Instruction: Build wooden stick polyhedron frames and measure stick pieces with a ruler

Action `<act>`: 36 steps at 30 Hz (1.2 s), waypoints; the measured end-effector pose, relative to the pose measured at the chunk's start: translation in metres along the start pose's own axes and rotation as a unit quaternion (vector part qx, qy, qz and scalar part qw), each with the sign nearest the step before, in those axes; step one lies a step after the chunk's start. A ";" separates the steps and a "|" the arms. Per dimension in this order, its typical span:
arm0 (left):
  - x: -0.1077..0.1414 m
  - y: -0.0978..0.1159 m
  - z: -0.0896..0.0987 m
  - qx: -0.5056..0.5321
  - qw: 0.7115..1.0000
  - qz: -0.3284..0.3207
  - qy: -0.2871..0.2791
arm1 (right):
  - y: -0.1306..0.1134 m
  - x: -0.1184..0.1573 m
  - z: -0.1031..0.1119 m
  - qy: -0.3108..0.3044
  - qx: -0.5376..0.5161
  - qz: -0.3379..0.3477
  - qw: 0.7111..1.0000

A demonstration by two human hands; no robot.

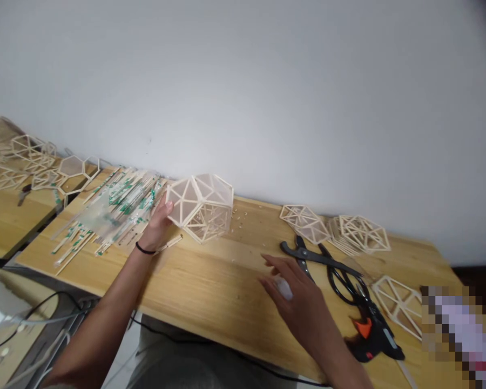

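My left hand is closed on the left edge of a hollow stick-frame model, holding it up above the table. The model is built of thin pale wooden sticks joined into triangles within pentagon-like faces; part of its front is see-through. Over the middle right of the table hovers my right hand, fingers apart and slightly bent. A small whitish patch shows between its thumb and fingers; I cannot tell what it is. Black-handled pliers lie just beyond this hand, and a black glue gun with an orange trigger lies right of it.
Bagged wooden sticks with green print cover the table's left part. Flat stick panels are stacked at the back right, with a single panel nearer. More frames lie on the left table. A wall stands behind.
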State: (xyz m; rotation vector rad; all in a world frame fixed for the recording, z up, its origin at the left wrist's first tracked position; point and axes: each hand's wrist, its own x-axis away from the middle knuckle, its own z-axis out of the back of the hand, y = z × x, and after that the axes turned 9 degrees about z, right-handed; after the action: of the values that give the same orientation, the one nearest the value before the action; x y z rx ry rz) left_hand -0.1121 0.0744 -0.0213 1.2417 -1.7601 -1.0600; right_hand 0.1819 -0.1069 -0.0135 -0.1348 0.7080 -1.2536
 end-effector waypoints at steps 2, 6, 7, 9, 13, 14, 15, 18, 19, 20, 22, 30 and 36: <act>0.006 -0.001 -0.005 -0.017 1.000 -0.024 0.001 | -0.031 -0.031 -0.009 0.012 -0.093 -0.024 0.995; 0.021 -0.008 -0.010 -0.034 0.998 -0.039 0.033 | -0.064 -0.079 -0.034 0.037 -0.181 -0.090 0.979; 0.025 -0.010 -0.011 -0.037 0.998 -0.038 0.039 | -0.066 -0.085 -0.039 0.039 -0.198 -0.099 0.974; 0.030 -0.013 -0.010 -0.039 0.997 -0.038 0.047 | -0.066 -0.093 -0.048 0.057 -0.234 -0.111 0.964; 0.032 -0.018 -0.009 -0.026 0.996 -0.030 0.074 | -0.067 -0.096 -0.054 0.114 -0.329 -0.151 0.925; 0.031 -0.018 -0.009 -0.019 0.996 -0.028 0.084 | -0.068 -0.096 -0.054 0.122 -0.353 -0.168 0.912; 0.031 -0.019 -0.008 -0.013 0.995 -0.028 0.093 | -0.069 -0.096 -0.053 0.128 -0.376 -0.182 0.900; 0.028 -0.020 -0.006 -0.001 0.994 -0.028 0.108 | -0.069 -0.094 -0.050 0.143 -0.450 -0.200 0.859; 0.028 -0.020 -0.006 0.003 0.993 -0.027 0.111 | -0.068 -0.093 -0.048 0.147 -0.475 -0.196 0.845; 0.027 -0.020 -0.005 0.008 0.993 -0.026 0.114 | -0.067 -0.091 -0.045 0.151 -0.498 -0.188 0.833; 0.027 -0.020 -0.005 0.021 0.993 -0.024 0.116 | -0.063 -0.087 -0.040 0.156 -0.525 -0.173 0.819; 0.026 -0.023 -0.006 0.016 0.993 -0.039 0.110 | -0.062 -0.087 -0.038 0.113 -0.356 -0.099 0.922; 0.027 -0.024 -0.013 0.017 0.993 -0.043 0.106 | -0.059 -0.087 -0.065 0.148 -0.174 -0.023 0.973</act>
State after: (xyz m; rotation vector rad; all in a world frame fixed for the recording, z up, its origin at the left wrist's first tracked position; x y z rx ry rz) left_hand -0.0993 0.0415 -0.0360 1.4084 -1.5806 -0.9120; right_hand 0.0862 -0.0301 -0.0006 -0.2559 1.1890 -1.1963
